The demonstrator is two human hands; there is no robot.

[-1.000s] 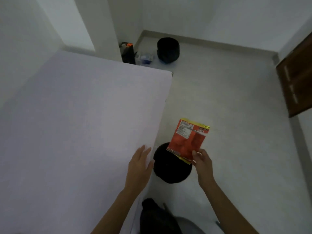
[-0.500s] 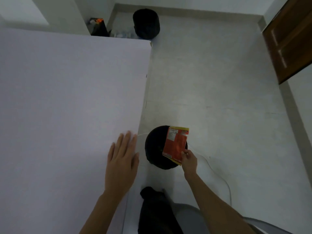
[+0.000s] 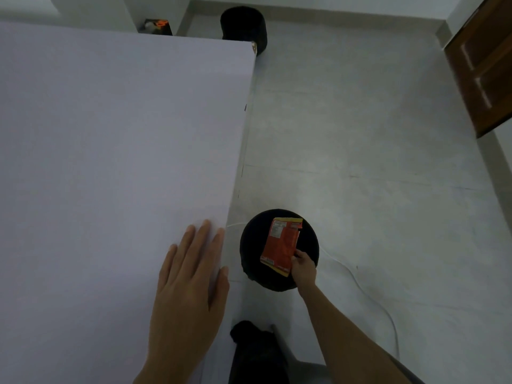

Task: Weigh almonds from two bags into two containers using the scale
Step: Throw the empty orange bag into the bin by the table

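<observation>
Fingers [image 3: 298, 255] of the right hand [image 3: 304, 268] pinch a bag [image 3: 279, 245] over the bin [image 3: 252, 253] (left hand [image 3: 188, 275] flat on bench [image 3: 110, 134]); weighing appears done, disposal pending.

— What lies where from your seat?

— The table [image 3: 110, 134] fills my left side. The left hand [image 3: 188, 275] lies flat on it, by its right edge and close to me.

— And right of the table?

— Floor [image 3: 360, 134]. A bin [image 3: 253, 245] stands on it just beside the table's near edge. The right hand [image 3: 303, 268] holds the bag [image 3: 281, 245] over that bin; I cannot tell if they touch. A cable [image 3: 368, 295] lies on the floor right of the bin.

— Farther back?

— A second bin [image 3: 243, 26] stands behind the table's far right corner, near the wall [image 3: 360, 0]. A door [image 3: 482, 73] is at the far right.
</observation>
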